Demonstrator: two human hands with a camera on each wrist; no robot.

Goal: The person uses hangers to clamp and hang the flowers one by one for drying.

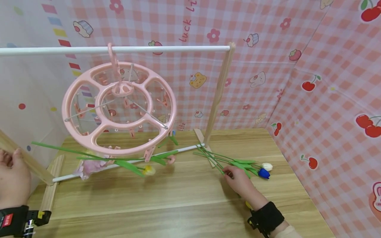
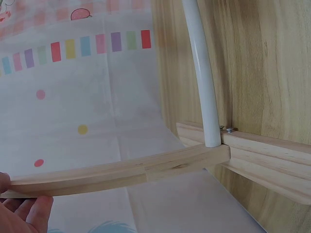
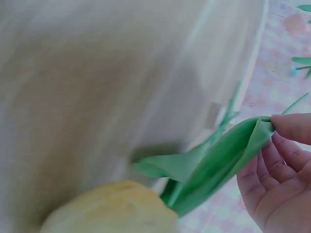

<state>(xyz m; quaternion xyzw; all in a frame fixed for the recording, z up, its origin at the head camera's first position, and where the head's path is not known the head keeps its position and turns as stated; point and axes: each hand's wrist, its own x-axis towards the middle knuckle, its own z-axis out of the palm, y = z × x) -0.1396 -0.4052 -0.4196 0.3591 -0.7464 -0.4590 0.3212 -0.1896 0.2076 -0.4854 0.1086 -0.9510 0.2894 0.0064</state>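
At the left edge, my left hand grips the wooden post of a drying rack, its fingers around the post's edge in the left wrist view. My right hand pinches a yellow artificial tulip by its green leaf and stem, over the table. In the head view most of that tulip is hidden under the wrist. Just beyond the right hand lie a white tulip and a blue tulip, their stems crossing toward the rack's foot.
A pink round clip hanger hangs from the white top bar. Another yellow tulip and a pale purple flower hang in its clips. The low white bar crosses the wooden table. Patterned cloth lines the sides.
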